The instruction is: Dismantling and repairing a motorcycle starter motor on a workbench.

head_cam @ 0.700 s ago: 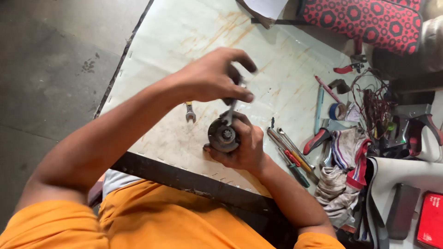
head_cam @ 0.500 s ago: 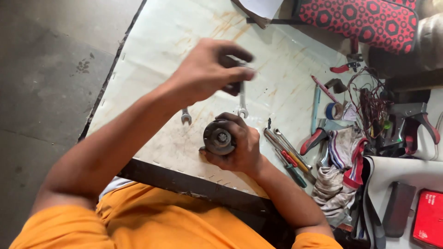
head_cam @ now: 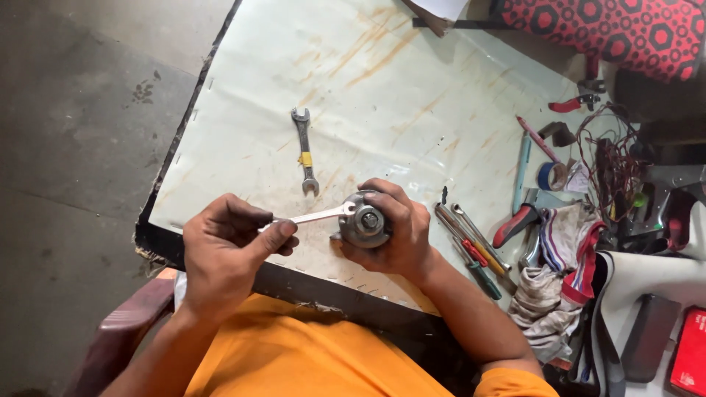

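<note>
My right hand point(head_cam: 397, 235) grips a small round grey motor point(head_cam: 364, 220) with its shaft end facing up, held at the near edge of the pale worktable point(head_cam: 382, 95). My left hand point(head_cam: 228, 246) pinches the handle of a slim silver wrench point(head_cam: 312, 216) lying level, its head against the motor's left side. A second open-ended wrench point(head_cam: 304, 151) with a yellow band lies flat on the table just beyond my hands.
Screwdrivers point(head_cam: 471, 246) lie right of the motor. Further right sit red-handled pliers point(head_cam: 515, 224), a rag point(head_cam: 551, 294), a tape roll point(head_cam: 550, 175) and tangled wires point(head_cam: 610, 162). A red patterned cushion point(head_cam: 610, 29) is at the top right. Bare concrete floor lies left.
My left hand has swung from above the motor down to its left, bringing the silver wrench level. The yellow-banded wrench, hidden under my arm before, now shows.
</note>
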